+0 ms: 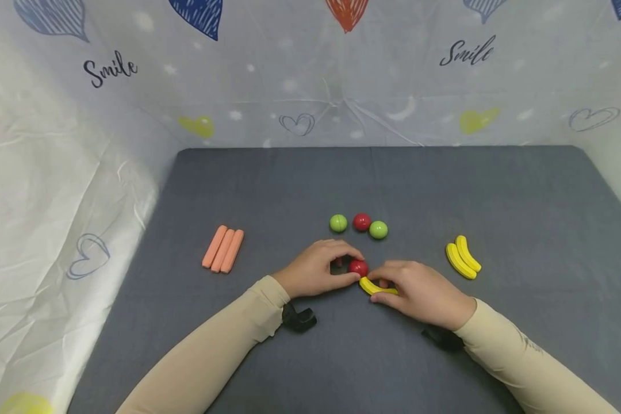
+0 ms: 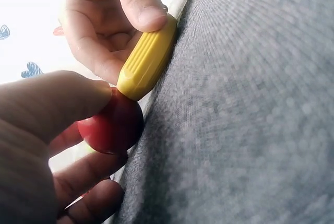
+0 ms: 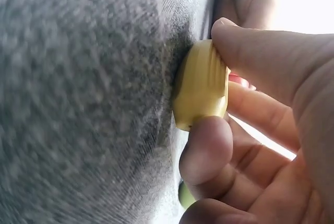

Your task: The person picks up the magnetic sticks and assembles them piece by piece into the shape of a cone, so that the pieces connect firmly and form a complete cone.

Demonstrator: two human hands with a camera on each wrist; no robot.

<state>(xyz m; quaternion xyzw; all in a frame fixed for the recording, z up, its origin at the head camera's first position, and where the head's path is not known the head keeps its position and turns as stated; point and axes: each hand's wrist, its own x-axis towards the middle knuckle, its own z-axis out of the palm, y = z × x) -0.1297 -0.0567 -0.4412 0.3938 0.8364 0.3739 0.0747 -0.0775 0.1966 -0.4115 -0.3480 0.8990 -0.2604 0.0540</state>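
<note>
Near the middle of the table, my left hand (image 1: 323,267) pinches a glossy red ball (image 1: 359,268) between thumb and fingers. Just to its right, my right hand (image 1: 419,290) holds a yellow toy banana (image 1: 376,287) by thumb and fingertips, low against the tabletop. In the left wrist view the near end of the banana (image 2: 148,59) meets the red ball (image 2: 112,125). The right wrist view shows the banana (image 3: 201,85) between the thumb and a curled finger; the ball is mostly hidden behind it.
Two green balls (image 1: 338,223) and another red ball (image 1: 361,222) lie beyond the hands. Three pink-orange sticks (image 1: 223,249) lie side by side at left. Two more toy bananas (image 1: 463,257) lie together at right. A grey cloth covers the table (image 1: 269,184); a printed curtain (image 1: 269,69) hangs behind.
</note>
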